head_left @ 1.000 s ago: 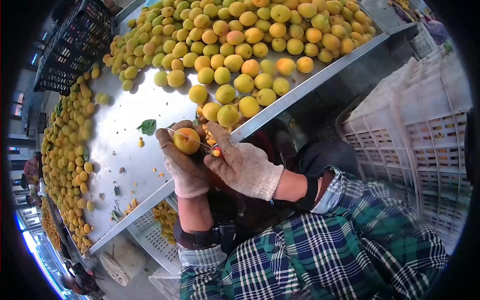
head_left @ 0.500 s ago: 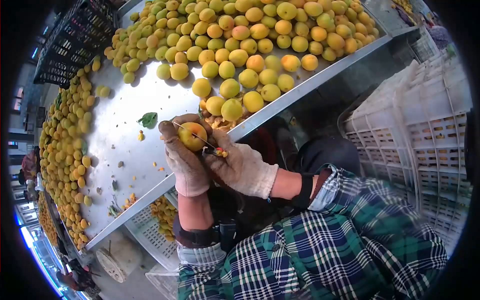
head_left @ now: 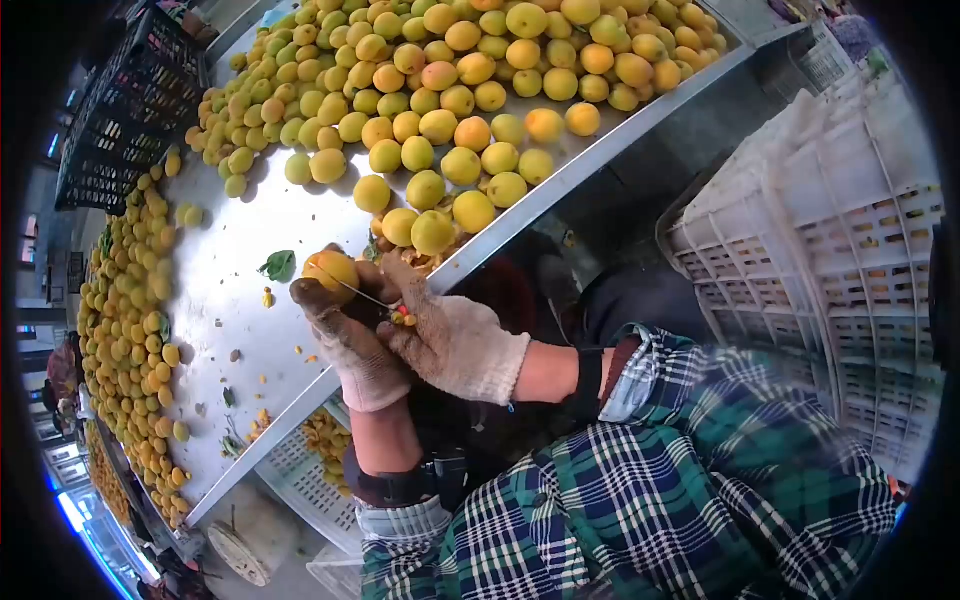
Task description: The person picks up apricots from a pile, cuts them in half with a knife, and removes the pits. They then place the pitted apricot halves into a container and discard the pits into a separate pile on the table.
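My left hand [head_left: 358, 352], in a soiled, light work glove, closes its fingertips around a yellow apricot [head_left: 330, 272]. My right hand [head_left: 452, 338], gloved as well, grips a thin metal tool [head_left: 372, 297] whose narrow shaft reaches across to the apricot's surface. Red and yellow bits show at the tool's near end, between the right thumb and fingers; the rest of its handle is hidden. Both hands are close together over the metal table's [head_left: 225, 312] front edge. Behind them, torn apricot pieces [head_left: 425, 262] lie beside whole apricots [head_left: 433, 232].
A large heap of apricots [head_left: 440, 75] covers the far side, and another row [head_left: 130, 320] runs along the left. A black crate [head_left: 130, 105] stands at the back left. White crates [head_left: 810, 250] are stacked at right. Below the edge, a white basket [head_left: 305, 470] holds apricot pieces.
Both hands have shifted slightly left with the apricot and the tool. The apricot sits more at the left fingertips. The whole view has moved a little as well.
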{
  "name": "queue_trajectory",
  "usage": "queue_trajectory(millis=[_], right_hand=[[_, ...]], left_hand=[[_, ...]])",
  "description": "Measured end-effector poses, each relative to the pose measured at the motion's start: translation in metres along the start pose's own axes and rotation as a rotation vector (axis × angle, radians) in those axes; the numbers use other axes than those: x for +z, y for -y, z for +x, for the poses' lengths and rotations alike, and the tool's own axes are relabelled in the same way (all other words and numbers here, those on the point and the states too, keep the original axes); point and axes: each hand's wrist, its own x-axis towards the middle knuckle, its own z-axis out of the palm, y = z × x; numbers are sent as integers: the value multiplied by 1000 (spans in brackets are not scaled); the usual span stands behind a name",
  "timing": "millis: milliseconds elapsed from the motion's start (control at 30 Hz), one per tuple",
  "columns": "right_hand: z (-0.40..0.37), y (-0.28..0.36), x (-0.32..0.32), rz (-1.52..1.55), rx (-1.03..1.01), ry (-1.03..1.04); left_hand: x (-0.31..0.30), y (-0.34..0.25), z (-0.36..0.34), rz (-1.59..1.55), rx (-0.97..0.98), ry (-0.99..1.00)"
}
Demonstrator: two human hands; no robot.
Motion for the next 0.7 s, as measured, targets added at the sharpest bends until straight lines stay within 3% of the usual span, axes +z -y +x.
queue_trajectory(millis=[33,100,167,333,467,567,700], right_hand=[[0,2,-1,-39,51,43],[4,-7,6,-7,-61,-98],[7,-15,10,-42,-169,-184],[7,-4,1,-76,-71,-60],[10,-7,9,-140,-94,-94],[11,-4,4,-119,-53,-76],[14,-5,-2,-86,-44,-117]], left_hand=[[3,-1,-2,-23,-31,21],[7,-2,-3,-69,-95,56],[2,5,7,1,28,21],[2,2,6,330,331,-81],[-7,6,6,150,49,-116],[-4,1,0,41,-59,-21],[-2,4,3,457,229,28]])
